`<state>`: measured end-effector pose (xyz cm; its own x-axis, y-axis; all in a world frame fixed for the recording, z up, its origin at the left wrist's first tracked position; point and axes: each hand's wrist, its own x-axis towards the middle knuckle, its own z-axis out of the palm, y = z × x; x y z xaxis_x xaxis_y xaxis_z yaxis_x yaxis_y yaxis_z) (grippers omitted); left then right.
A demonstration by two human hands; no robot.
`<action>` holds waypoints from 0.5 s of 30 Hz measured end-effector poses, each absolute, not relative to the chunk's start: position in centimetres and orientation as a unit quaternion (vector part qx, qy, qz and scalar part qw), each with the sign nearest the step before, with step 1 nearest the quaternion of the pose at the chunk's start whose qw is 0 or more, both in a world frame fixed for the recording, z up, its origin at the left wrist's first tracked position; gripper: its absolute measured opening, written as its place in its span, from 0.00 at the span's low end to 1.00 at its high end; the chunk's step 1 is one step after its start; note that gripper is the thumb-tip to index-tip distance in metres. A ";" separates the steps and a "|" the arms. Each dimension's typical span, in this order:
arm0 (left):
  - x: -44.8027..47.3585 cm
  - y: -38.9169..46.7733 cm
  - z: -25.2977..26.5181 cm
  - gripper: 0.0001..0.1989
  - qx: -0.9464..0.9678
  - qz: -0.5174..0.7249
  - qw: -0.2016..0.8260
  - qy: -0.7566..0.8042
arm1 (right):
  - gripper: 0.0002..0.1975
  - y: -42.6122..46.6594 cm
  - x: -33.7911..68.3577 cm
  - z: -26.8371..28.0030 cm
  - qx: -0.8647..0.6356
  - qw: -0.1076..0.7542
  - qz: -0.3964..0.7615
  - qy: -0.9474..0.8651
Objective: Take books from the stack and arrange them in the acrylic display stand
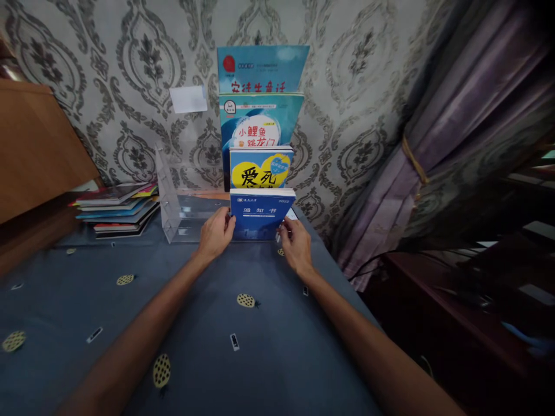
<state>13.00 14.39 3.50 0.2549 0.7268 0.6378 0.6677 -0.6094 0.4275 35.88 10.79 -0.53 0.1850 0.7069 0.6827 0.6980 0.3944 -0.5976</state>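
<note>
A dark blue booklet with white lettering and "2022" stands upright in the lowest front tier of a clear acrylic rack. My left hand grips its left edge with the thumb at the front. At its lower right edge, my right hand has its fingers closed on the booklet. Behind it rises a yellow and blue book. Higher up stand a teal book with a white circle and a blue book with red lettering, each partly covered by the one in front.
Left of the rack lies a pile of books on the blue patterned cloth. A white label is at the rack's upper left. Patterned wall stands behind, a tied purple curtain to the right, and a brown wooden panel far left.
</note>
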 end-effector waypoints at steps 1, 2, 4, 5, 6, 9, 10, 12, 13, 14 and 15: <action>13.0 14.3 3.5 0.09 0.791 0.423 0.033 0.441 | 0.19 10.8 35.9 -0.6 -0.551 0.538 0.008 -0.638; 13.0 14.3 3.5 0.09 0.790 0.424 0.033 0.441 | 0.19 10.8 35.9 -0.6 -0.552 0.537 0.012 -0.638; 13.0 14.2 3.4 0.09 0.788 0.428 0.037 0.441 | 0.20 10.7 35.8 -0.7 -0.554 0.535 0.017 -0.637; 12.9 14.2 3.4 0.10 0.786 0.432 0.041 0.440 | 0.19 10.7 35.8 -0.8 -0.555 0.536 0.019 -0.636; 12.9 14.1 3.5 0.11 0.783 0.438 0.045 0.439 | 0.19 10.6 35.8 -0.9 -0.554 0.540 0.021 -0.633; 12.9 13.2 5.0 0.19 0.762 0.487 0.044 0.426 | 0.18 10.4 35.6 -1.2 -0.557 0.565 0.039 -0.607; 12.8 12.4 6.0 0.20 0.751 0.514 0.040 0.413 | 0.18 10.4 35.5 -1.3 -0.564 0.573 0.046 -0.593; 12.6 10.3 8.5 0.18 0.730 0.571 0.037 0.374 | 0.18 10.3 35.4 -1.5 -0.591 0.577 0.059 -0.561; 12.5 9.0 9.7 0.15 0.729 0.585 0.044 0.353 | 0.18 10.2 35.3 -1.6 -0.608 0.571 0.069 -0.547; 12.2 7.5 10.8 0.13 0.737 0.581 0.056 0.342 | 0.19 10.1 35.1 -1.7 -0.625 0.557 0.084 -0.541; 11.9 5.9 11.5 0.13 0.755 0.556 0.076 0.338 | 0.19 10.1 34.9 -1.8 -0.637 0.538 0.104 -0.542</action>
<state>11.87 5.88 11.51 0.1530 0.5951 0.7890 0.4255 -0.7602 0.4909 34.91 10.07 -1.76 0.3917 0.8024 0.4502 0.5785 0.1658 -0.7987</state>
